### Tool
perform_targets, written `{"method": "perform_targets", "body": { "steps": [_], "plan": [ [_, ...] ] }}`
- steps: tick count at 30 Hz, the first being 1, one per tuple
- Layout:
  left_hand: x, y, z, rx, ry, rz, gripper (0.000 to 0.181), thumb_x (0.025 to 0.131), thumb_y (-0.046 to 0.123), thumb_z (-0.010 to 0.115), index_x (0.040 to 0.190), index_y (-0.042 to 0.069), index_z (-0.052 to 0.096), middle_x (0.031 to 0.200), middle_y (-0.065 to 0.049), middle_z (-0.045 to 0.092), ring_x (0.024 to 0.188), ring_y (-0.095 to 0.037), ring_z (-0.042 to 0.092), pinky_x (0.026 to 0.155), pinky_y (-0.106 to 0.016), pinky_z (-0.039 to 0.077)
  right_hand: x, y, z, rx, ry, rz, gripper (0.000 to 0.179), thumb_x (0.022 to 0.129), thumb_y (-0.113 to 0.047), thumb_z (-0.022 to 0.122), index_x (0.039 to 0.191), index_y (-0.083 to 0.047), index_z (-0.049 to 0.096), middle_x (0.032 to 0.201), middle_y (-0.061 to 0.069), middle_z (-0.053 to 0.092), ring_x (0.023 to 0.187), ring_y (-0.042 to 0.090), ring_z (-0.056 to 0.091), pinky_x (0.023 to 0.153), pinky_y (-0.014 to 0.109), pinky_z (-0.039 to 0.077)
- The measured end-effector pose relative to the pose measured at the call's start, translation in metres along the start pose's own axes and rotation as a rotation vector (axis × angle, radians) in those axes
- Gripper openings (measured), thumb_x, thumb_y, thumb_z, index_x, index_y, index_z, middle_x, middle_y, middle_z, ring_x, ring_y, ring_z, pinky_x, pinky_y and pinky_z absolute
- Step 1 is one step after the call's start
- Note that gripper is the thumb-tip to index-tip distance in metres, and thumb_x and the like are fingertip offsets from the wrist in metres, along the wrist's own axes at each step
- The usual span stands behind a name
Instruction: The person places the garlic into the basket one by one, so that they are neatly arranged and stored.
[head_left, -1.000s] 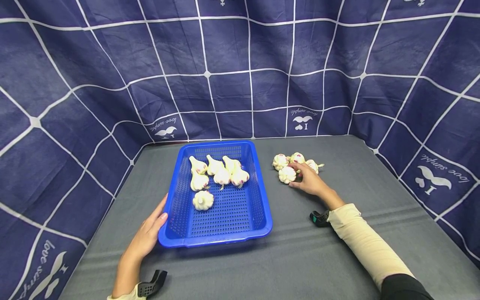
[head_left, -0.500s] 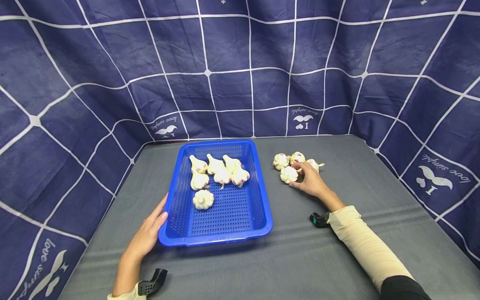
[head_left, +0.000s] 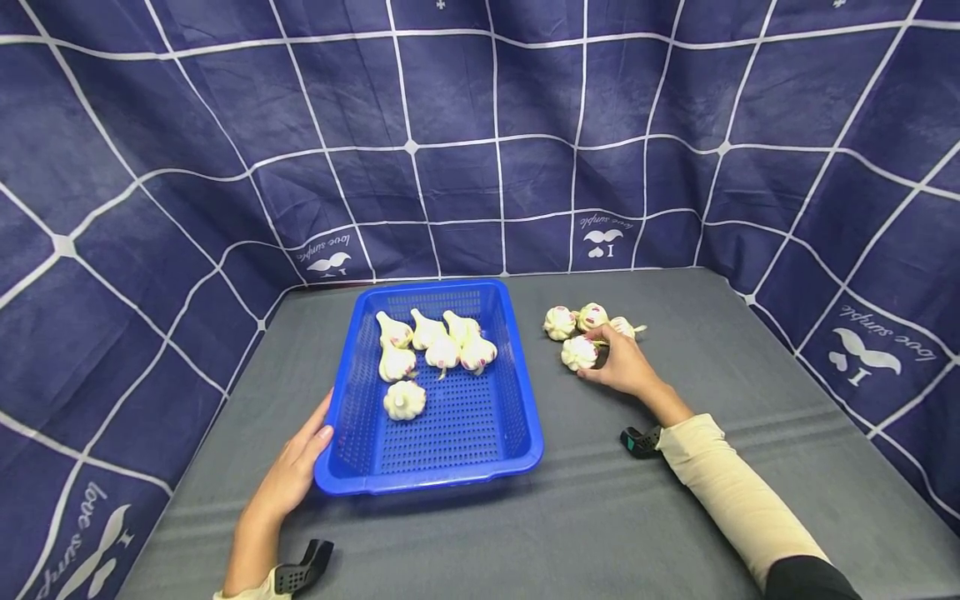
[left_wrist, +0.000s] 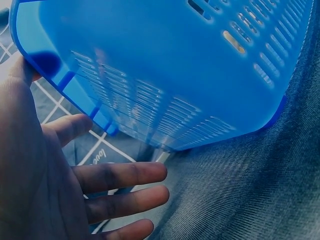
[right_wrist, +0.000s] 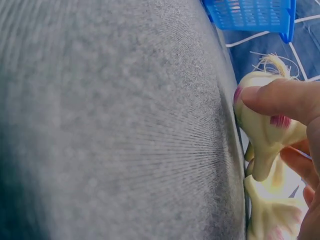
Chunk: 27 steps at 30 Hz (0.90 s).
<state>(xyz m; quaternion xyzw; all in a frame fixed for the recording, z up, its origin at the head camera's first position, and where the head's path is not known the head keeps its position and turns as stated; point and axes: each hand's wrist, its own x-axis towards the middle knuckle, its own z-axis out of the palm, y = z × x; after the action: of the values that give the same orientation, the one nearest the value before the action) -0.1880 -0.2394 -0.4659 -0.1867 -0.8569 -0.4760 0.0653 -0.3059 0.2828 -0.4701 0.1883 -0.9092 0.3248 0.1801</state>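
Note:
My right hand (head_left: 628, 367) pinches a white garlic bulb (head_left: 580, 353) between thumb and fingers, close over the grey cloth. In the right wrist view, the thumb lies across this bulb, whose purple marks, stem and roots show. Just behind it are three more bulbs, the left one (head_left: 559, 322) uncovered and the right one partly hidden by the fingers. At the left side of a blue plastic basket (head_left: 431, 482), my left hand (head_left: 288, 468) touches the rim. Its fingers stretch out straight beside the basket wall (left_wrist: 140, 60) in the left wrist view.
Several garlic bulbs lie toward the basket's back, with one bulb (head_left: 405, 401) standing stem up nearer the front left. A grey cloth (head_left: 600, 517) covers the table. Navy checked fabric (head_left: 540, 100) hangs around the back and sides.
The garlic bulb in my right hand has shifted and turned slightly, away from the left bulb behind it. My left hand and the basket stay put.

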Motion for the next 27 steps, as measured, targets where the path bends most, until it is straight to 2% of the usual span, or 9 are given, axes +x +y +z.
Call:
{"method": "perform_targets", "body": {
  "steps": [4,11,14,20,23,27],
  "plan": [
    [-0.001,0.000,0.001,-0.012,-0.011,-0.012,0.054,0.106,0.018,0.037,0.157,0.009,0.025,0.159,-0.021,0.026,0.131,0.018,0.020,0.101,-0.003,0.017,-0.002,0.001,0.001,0.036,-0.007,-0.039,0.059,0.061,-0.007,0.092,0.109,0.004,0.061,0.106,0.018,0.068,0.099,0.036,0.066,0.090,0.049,0.050],
    [-0.001,-0.001,0.001,-0.007,-0.009,-0.012,0.053,0.106,0.018,0.037,0.157,0.008,0.025,0.158,-0.022,0.027,0.131,0.017,0.021,0.102,-0.003,0.017,-0.001,-0.003,-0.002,0.038,0.050,-0.102,0.056,0.063,-0.015,0.090,0.110,0.001,0.064,0.106,0.015,0.069,0.100,0.033,0.063,0.091,0.046,0.043],
    [-0.001,-0.001,0.001,0.003,0.000,-0.003,0.053,0.106,0.018,0.036,0.156,0.005,0.026,0.156,-0.024,0.029,0.129,0.018,0.021,0.101,-0.003,0.017,0.001,-0.008,-0.004,0.073,0.071,-0.132,0.055,0.063,-0.015,0.090,0.110,0.000,0.065,0.106,0.013,0.069,0.097,0.029,0.063,0.088,0.044,0.047],
    [-0.001,-0.002,0.001,0.006,0.010,0.016,0.051,0.106,0.016,0.036,0.153,-0.003,0.029,0.152,-0.029,0.033,0.127,0.020,0.024,0.101,-0.002,0.019,0.002,-0.016,-0.006,0.103,0.068,-0.169,0.055,0.061,-0.018,0.094,0.107,-0.003,0.068,0.098,0.006,0.068,0.086,0.017,0.062,0.080,0.029,0.053],
    [-0.001,-0.001,0.001,0.001,0.004,0.008,0.051,0.106,0.017,0.035,0.152,-0.005,0.029,0.152,-0.030,0.034,0.126,0.020,0.024,0.100,-0.002,0.019,0.003,-0.019,-0.005,0.102,0.059,-0.167,0.058,0.059,-0.020,0.096,0.107,-0.004,0.069,0.096,0.005,0.068,0.085,0.015,0.061,0.079,0.022,0.052],
    [-0.002,-0.001,0.001,-0.006,-0.003,-0.004,0.051,0.107,0.018,0.035,0.152,-0.004,0.029,0.152,-0.029,0.034,0.126,0.020,0.024,0.100,-0.002,0.019,0.004,-0.022,-0.004,0.095,0.062,-0.190,0.059,0.056,-0.021,0.097,0.106,-0.005,0.070,0.092,0.004,0.066,0.084,0.015,0.062,0.078,0.020,0.053]
  ]
}}
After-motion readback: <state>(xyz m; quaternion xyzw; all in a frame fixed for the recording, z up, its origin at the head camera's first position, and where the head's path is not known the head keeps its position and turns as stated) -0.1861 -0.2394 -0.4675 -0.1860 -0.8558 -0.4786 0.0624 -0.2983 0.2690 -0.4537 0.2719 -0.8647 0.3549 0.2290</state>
